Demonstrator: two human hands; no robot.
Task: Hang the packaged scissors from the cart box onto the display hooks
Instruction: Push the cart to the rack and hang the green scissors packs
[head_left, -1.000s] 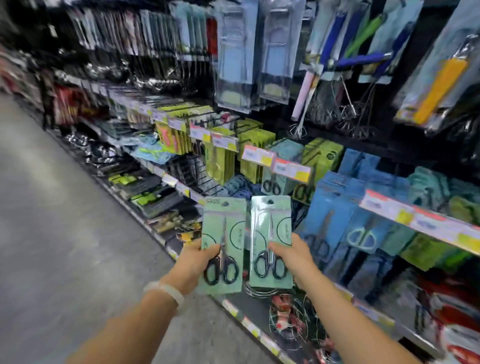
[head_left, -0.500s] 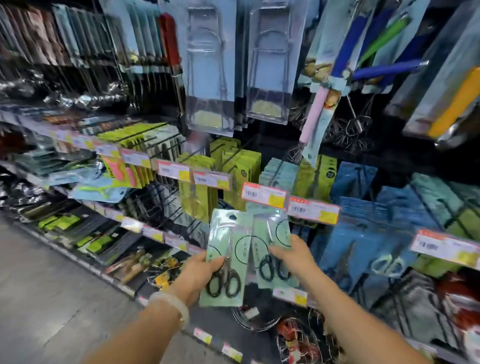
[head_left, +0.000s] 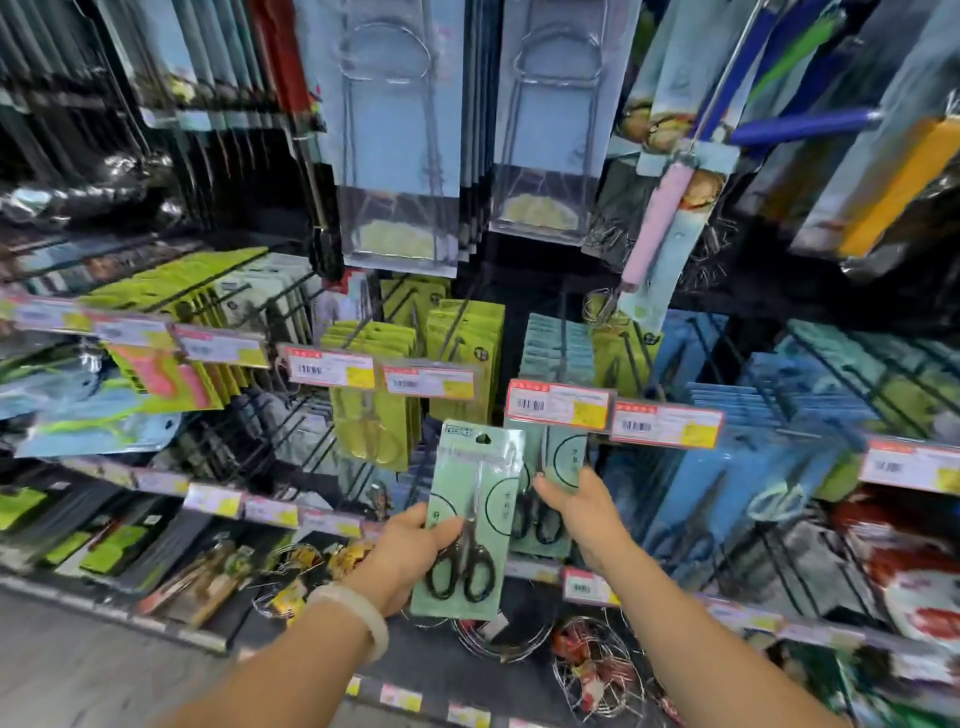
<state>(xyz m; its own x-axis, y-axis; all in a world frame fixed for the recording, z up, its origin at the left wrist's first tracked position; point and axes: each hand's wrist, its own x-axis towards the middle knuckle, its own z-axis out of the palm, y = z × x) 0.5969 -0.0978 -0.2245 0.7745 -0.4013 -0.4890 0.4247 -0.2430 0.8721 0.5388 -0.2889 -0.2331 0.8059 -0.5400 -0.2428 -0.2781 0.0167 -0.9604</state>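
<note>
My left hand grips a pale green card pack of black-handled scissors by its left edge, held upright in front of the shelf. My right hand holds a second pale green scissors pack a little farther in; its top lies under a red-edged price tag at the end of a display hook. More pale green packs hang in a row behind that tag. The cart box is out of view.
Rows of hooks carry yellow-green packs to the left and blue scissors packs to the right. Large clear blister packs hang above. Wire whisks lie on the bottom shelf. Grey aisle floor is at lower left.
The view and both hands have moved closer to the shelf. The right hand's pack has gone up and inward under the price tag; the left hand's pack stays in front.
</note>
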